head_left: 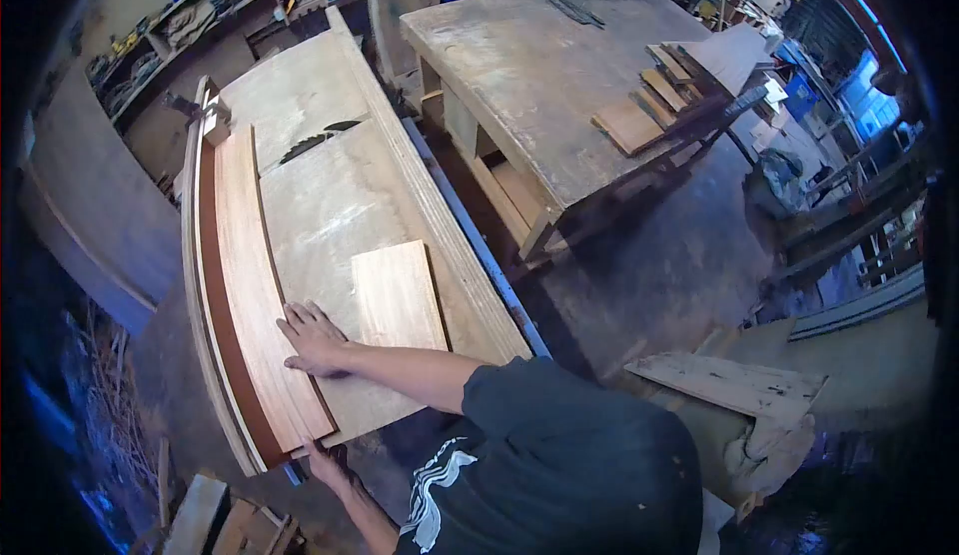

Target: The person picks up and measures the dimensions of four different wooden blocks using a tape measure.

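Note:
A long reddish board (255, 265) lies on the table saw top (330, 195), against a tall fence (196, 255) along the left side. My right hand (312, 340) rests flat on the board's near part, fingers spread and holding nothing. My left hand (326, 467) is at the board's near end, with its fingers curled on the end edge. A short pale board (400, 297) lies just right of my right hand. The saw blade (316, 141) pokes out of the table further along, to the right of the long board.
A worn workbench (529, 65) stands to the right, with stacked wood offcuts (654, 105). Shelves of tools (200, 5) line the back wall. A rough plank (734, 383) lies on a sack at lower right. Scrap wood (230, 527) lies on the floor at lower left.

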Tool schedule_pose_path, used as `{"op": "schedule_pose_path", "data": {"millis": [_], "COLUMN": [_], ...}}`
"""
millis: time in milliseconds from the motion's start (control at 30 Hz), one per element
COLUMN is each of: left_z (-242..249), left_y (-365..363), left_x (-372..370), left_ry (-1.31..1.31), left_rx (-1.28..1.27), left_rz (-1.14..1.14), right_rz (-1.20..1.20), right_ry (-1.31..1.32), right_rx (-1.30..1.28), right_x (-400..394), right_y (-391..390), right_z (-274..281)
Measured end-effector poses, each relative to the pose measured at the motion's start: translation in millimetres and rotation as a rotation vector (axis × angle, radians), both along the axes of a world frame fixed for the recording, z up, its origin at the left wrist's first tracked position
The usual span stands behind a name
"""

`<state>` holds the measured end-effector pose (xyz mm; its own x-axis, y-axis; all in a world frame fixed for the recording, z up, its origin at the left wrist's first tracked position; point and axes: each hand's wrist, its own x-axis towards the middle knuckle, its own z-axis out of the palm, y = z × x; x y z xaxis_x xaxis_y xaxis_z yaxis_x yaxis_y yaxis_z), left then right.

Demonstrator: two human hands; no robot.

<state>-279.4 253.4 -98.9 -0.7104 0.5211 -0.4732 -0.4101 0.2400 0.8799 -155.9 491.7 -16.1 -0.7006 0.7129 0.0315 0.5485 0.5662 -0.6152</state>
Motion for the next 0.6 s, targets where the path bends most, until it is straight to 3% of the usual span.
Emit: {"op": "schedule_pose_path", "data": {"millis": [100, 133, 167, 267, 300, 367, 467, 500, 600], "left_z": [5, -45, -39, 19, -5, 20, 2, 34, 0], "left_y": [-4, -18, -24, -8, -18, -12, -40, -45, -96], "left_x": [13, -12, -11, 24, 10, 20, 24, 33, 26], "left_ry": [-0.069, 0.042, 0.105, 0.042, 0.116, 0.102, 0.084, 0.048, -0.067], "left_rx": [0.124, 0.062, -0.063, -0.078, -0.139, -0.031, -0.028, -0.127, 0.001], "left_rz": [0.047, 0.067, 0.001, 0.087, 0.035, 0.070, -0.093, -0.127, -0.145], "right_rz": [-0.006, 0.004, 0.020, -0.012, -0.024, -0.041, -0.047, -0.059, -0.157], "right_ry": [0.004, -0.001, -0.006, -0.065, -0.059, -0.078, -0.071, -0.072, -0.009], "right_rx": [-0.139, -0.153, -0.159, -0.034, -0.005, 0.020, 0.033, 0.021, -0.076], "right_x": [6, 7, 6, -4, -8, -16, -19, -21, -37], "right_y": [4, 6, 6, 0, -1, 1, 1, 2, 21], "right_z": [13, 17, 18, 7, -1, -2, -4, -3, -11]}}
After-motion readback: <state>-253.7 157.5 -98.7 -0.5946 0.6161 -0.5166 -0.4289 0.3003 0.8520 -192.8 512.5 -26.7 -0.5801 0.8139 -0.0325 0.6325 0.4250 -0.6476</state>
